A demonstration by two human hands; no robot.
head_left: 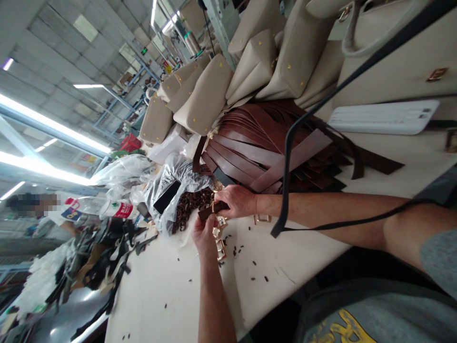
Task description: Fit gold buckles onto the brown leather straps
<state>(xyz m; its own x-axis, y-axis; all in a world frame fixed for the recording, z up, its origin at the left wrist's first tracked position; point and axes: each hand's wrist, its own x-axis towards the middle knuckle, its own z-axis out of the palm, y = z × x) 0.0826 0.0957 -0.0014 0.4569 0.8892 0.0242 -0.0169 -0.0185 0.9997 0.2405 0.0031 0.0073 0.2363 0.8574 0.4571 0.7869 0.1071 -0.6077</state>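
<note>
"Where's the piece in hand?"

"The short dark brown leather strip (210, 211) is just on the wearer's side of the heap of long reddish-brown leather straps (243, 157). The left hand (203, 237) pinches one end between thumb and finger; the right hand (240, 202) grips the other, nearer the heap."

"And its long axis?"

"It runs from one hand to the other, nearly in line with the right forearm. A thin gold metal frame (213, 205) shows by the right fingertips; I can't tell whether the strip passes through it."

"Anything close by?"

"Rectangular gold metal buckles (221, 248) lie beside the left hand, on the heap's near side. Left of the heap, a clear plastic bag (160, 224) holds small curled brown pieces (185, 209), with a black phone (167, 196) on it. Cream leather handbags (203, 95) stand behind the heap."

"What's in the way?"

"A flat black strap (288, 143) hangs across the view of the heap and right forearm, clear of the fingertips."
</note>
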